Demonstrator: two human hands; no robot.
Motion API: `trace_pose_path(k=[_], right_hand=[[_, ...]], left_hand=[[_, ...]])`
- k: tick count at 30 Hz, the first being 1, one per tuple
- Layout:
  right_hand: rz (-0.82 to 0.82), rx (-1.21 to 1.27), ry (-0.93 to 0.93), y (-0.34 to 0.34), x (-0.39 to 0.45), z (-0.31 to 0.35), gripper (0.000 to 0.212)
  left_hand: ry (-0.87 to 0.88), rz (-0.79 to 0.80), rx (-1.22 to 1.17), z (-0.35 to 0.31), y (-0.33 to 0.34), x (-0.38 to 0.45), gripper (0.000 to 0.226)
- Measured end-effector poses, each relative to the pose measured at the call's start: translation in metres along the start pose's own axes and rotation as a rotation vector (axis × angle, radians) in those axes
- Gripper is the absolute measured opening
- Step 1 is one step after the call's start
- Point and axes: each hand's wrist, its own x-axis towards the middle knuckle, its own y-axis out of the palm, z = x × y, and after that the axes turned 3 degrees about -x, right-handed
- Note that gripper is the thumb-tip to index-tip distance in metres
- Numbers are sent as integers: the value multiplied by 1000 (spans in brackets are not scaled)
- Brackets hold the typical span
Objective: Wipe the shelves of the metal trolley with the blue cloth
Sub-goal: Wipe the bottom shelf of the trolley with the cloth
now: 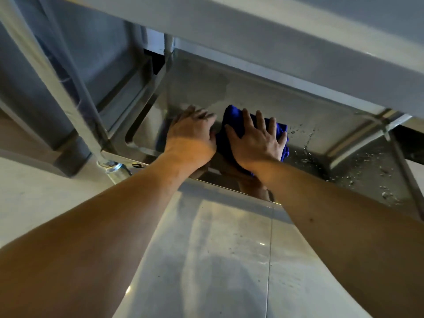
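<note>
Glossy pale floor tiles (218, 260) fill the bottom of the frame, and above them a metal trolley's lower shelf (263, 104) spans the middle beneath a higher shelf (252, 26) that crosses the top. At the upper left an upright trolley post (57, 72) runs down to the shelf's corner; just right of it the left hand (191, 131) lies flat on the shelf with fingers together, holding nothing. Beside it, the right hand (258, 140) presses fingers spread on the bunched blue cloth (231, 120) at the shelf's centre, and water droplets (358, 173) speckle the shelf at the right.
</note>
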Motion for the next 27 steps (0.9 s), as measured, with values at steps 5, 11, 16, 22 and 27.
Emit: trace_pose_path(k=[5, 11, 16, 22, 27], right_hand=[[-29, -1, 36, -3, 51, -13, 76], [-13, 9, 56, -13, 111, -18, 76], [-57, 189, 82, -24, 133, -19, 66], [105, 292, 87, -34, 129, -16, 52], [-4, -11, 35, -15, 116, -27, 75]], left_hand=[[-8, 36, 10, -29, 16, -3, 45], [9, 0, 64, -26, 22, -7, 47], [-1, 5, 54, -24, 23, -9, 48], [-5, 27, 111, -29, 25, -3, 48], [0, 16, 157, -32, 26, -4, 45]])
